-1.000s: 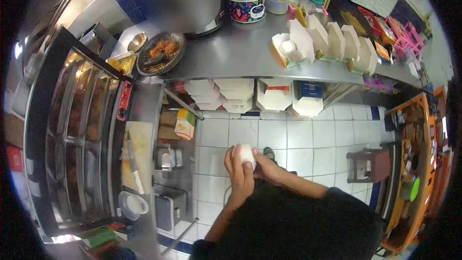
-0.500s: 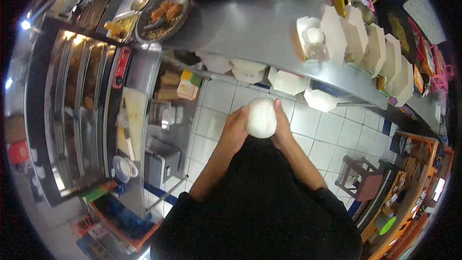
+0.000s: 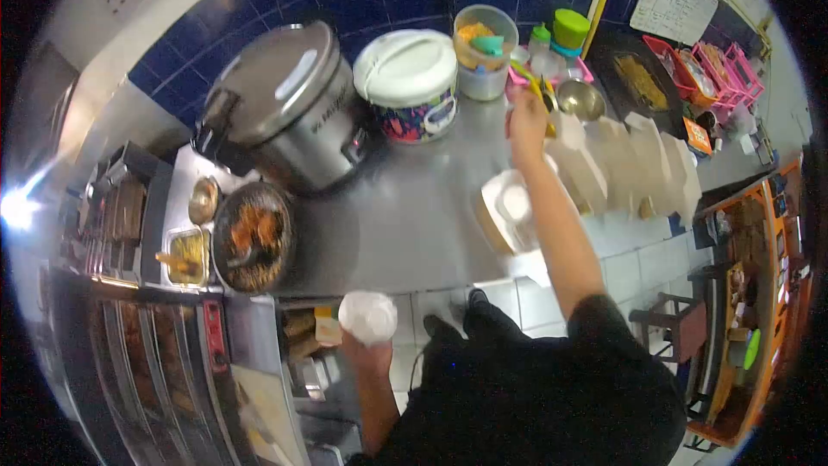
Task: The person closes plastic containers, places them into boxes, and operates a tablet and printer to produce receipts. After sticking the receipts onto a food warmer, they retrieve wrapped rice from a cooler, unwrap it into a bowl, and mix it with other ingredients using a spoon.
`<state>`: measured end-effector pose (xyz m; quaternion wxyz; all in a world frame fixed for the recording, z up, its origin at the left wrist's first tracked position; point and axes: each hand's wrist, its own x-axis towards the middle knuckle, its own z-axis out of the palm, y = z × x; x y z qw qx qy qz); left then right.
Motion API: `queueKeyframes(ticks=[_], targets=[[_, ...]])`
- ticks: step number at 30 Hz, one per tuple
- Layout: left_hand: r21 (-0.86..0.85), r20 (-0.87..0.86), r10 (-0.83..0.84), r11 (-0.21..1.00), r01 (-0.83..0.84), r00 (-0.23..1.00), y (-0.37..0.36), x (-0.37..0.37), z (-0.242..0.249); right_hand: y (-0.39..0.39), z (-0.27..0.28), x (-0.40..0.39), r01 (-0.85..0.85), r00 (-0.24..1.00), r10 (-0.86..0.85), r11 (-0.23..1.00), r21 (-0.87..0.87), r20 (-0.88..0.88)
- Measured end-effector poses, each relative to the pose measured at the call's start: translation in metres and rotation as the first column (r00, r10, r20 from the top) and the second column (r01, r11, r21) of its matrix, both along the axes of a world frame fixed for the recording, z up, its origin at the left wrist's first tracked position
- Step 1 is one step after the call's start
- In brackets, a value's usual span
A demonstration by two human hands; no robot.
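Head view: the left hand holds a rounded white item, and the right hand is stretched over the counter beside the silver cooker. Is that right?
Not quite: in the head view the right hand is near the metal bowl, not beside the silver cooker. The rest stands: the left hand holds a rounded white item, and the right is stretched over the counter.

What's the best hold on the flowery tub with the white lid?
I'd grip the flowery tub by its round body, below the wider white lid, coming from the near side. It stands upright with bare counter in front, while the silver cooker crowds its left. Whether the lid is fastened, I can't tell.
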<state>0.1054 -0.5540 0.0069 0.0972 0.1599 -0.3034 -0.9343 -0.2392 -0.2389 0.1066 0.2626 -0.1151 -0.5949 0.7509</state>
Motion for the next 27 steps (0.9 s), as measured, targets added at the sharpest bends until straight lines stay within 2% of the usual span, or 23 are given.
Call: queueKeyframes(ticks=[1, 2, 3, 5, 6, 7, 8, 9, 10, 11, 12, 14, 16, 18, 21, 22, 23, 24, 25, 27], targets=[[0.024, 0.054, 0.037, 0.999, -0.039, 0.998, -0.008, -0.003, -0.001, 0.020, -0.002, -0.059, 0.000, 0.997, -0.003, 0.999, 0.047, 0.071], [0.077, 0.026, 0.051, 0.996, -0.053, 0.998, -0.013, -0.007, 0.002, 0.038, -0.006, -0.109, -0.009, 0.990, -0.004, 0.996, 0.092, 0.141], [0.132, -0.002, 0.070, 0.989, -0.069, 0.998, -0.014, -0.009, 0.006, 0.051, -0.009, -0.145, -0.016, 0.992, 0.006, 0.997, 0.077, 0.124], [0.022, 0.151, 0.242, 0.968, -0.248, 0.958, -0.008, -0.002, 0.008, 0.069, -0.026, -0.205, -0.203, 0.865, 0.163, 0.979, 0.033, 0.474], [0.006, 0.145, 0.259, 0.965, -0.262, 0.955, 0.001, -0.004, 0.016, 0.082, -0.044, -0.234, -0.217, 0.863, 0.184, 0.976, 0.017, 0.470], [-0.224, 0.194, 0.350, 0.925, -0.306, 0.916, 0.011, -0.005, 0.024, 0.096, -0.065, -0.259, -0.297, 0.830, 0.217, 0.952, 0.078, 0.515], [-0.338, 0.216, 0.399, 0.887, -0.315, 0.891, 0.014, -0.005, 0.027, 0.099, -0.074, -0.269, -0.374, 0.791, 0.238, 0.917, 0.138, 0.564], [-0.447, 0.238, 0.449, 0.838, -0.313, 0.861, 0.017, -0.005, 0.029, 0.099, -0.085, -0.276, -0.382, 0.782, 0.244, 0.915, 0.132, 0.574], [-0.214, 0.218, 0.448, 0.889, -0.405, 0.867, 0.019, -0.003, 0.025, 0.102, -0.097, -0.279, -0.253, 0.906, 0.116, 0.919, 0.301, 0.407], [0.040, 0.190, 0.451, 0.884, -0.466, 0.872, 0.021, -0.005, 0.023, 0.105, -0.099, -0.281, -0.087, 0.981, -0.001, 0.893, 0.442, 0.196], [0.005, 0.217, 0.484, 0.868, -0.497, 0.848, 0.028, -0.016, 0.029, 0.105, -0.087, -0.272, -0.088, 0.980, -0.003, 0.889, 0.449, 0.198], [0.057, 0.203, 0.422, 0.895, -0.441, 0.883, 0.020, -0.020, 0.018, 0.108, -0.046, -0.242, 0.104, 0.994, -0.069, 0.765, 0.635, -0.080], [0.111, 0.193, 0.357, 0.918, -0.382, 0.914, 0.014, -0.028, 0.013, 0.085, 0.052, -0.162, -0.033, 0.996, -0.025, 0.790, 0.612, 0.087], [0.135, 0.141, 0.297, 0.939, -0.315, 0.944, 0.013, -0.047, 0.019, 0.089, 0.075, -0.124, 0.074, 0.997, -0.050, 0.668, 0.740, -0.054], [0.171, -0.020, 0.119, 0.979, -0.114, 0.993, 0.004, -0.070, 0.030, 0.079, 0.107, -0.036, -0.207, 0.978, 0.141, 0.734, 0.646, 0.153], [0.155, -0.028, 0.077, 0.985, -0.071, 0.997, -0.005, -0.071, 0.026, 0.061, 0.112, -0.001, -0.298, 0.953, 0.204, 0.769, 0.566, 0.224], [0.087, 0.038, 0.057, 0.994, -0.060, 0.998, -0.010, -0.069, 0.032, 0.054, 0.091, 0.027, -0.335, 0.938, 0.216, 0.762, 0.553, 0.270], [0.057, 0.033, 0.068, 0.996, -0.070, 0.997, -0.018, -0.068, 0.030, 0.049, 0.063, 0.054, -0.354, 0.935, 0.229, 0.630, 0.692, 0.270], [0.129, 0.027, 0.038, 0.991, -0.042, 0.999, -0.035, -0.060, 0.016, 0.042, 0.041, 0.077, -0.358, 0.930, 0.253, 0.471, 0.807, 0.265], [0.239, -0.096, -0.010, 0.970, 0.033, 0.995, -0.056, -0.057, 0.011, -0.015, 0.022, 0.113, -0.642, 0.726, 0.248, 0.580, 0.502, 0.641]])
